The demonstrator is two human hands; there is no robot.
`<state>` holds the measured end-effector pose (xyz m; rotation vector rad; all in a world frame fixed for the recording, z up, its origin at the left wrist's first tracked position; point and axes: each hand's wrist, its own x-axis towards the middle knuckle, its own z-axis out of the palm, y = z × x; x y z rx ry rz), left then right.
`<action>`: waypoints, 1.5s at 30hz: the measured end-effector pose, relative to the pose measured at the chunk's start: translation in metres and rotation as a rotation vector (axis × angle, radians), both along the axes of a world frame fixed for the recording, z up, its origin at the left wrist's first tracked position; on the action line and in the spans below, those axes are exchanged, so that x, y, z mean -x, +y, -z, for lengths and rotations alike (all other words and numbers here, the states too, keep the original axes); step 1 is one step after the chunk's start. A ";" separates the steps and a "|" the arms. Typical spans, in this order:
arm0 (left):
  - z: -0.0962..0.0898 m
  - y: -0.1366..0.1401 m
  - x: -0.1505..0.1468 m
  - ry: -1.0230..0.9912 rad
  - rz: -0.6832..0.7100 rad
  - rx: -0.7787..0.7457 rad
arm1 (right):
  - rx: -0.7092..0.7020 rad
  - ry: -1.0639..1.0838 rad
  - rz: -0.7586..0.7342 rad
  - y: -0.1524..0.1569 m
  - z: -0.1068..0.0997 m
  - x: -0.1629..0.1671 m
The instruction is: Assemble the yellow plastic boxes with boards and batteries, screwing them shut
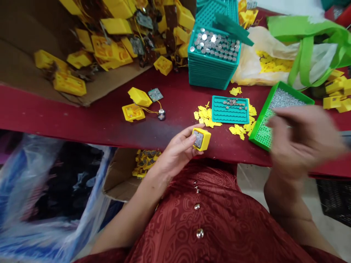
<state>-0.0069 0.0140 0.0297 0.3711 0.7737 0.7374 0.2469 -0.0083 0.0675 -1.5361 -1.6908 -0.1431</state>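
My left hand (pixel 185 146) is closed on a small yellow plastic case (pixel 206 140), whose open side, with a grey plate (pixel 198 139) set in it, is turned towards my thumb. The case is above the table's front edge. Over the right end of a green tray of small metal screws (pixel 287 95), my right hand (pixel 304 140) is smeared by motion. Its fingers look curled, but whether they hold anything is unclear. Between the hands lies a teal ridged tray (pixel 219 116) with several small metal discs, and flat yellow pieces (pixel 204 116) are scattered around it.
A stack of teal trays (pixel 208 75) holding round cells stands behind. Two yellow case halves (pixel 134 112) with wired parts lie to the left. A cardboard box (pixel 24 69) of yellow parts fills the back left. Below the edge sits another box (pixel 117 180); a plastic bag (pixel 249 67) stands right.
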 end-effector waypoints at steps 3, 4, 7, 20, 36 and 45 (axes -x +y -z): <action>-0.005 0.000 0.003 -0.040 0.018 0.002 | 0.179 -0.127 -0.088 0.031 0.022 0.007; -0.006 0.000 0.004 -0.042 0.029 0.000 | 0.309 -0.173 -0.074 0.042 0.030 0.008; -0.004 0.001 0.007 -0.074 0.038 0.022 | 0.575 -0.230 0.052 0.069 0.054 0.009; 0.009 0.008 0.019 -0.107 -0.028 0.020 | 0.594 -0.231 0.136 0.088 0.057 0.006; 0.023 0.010 0.017 0.091 -0.057 -0.198 | 0.485 0.124 -0.067 0.061 0.027 0.040; 0.022 0.004 0.003 0.193 -0.059 -0.266 | 0.565 0.363 -0.247 0.022 0.026 0.098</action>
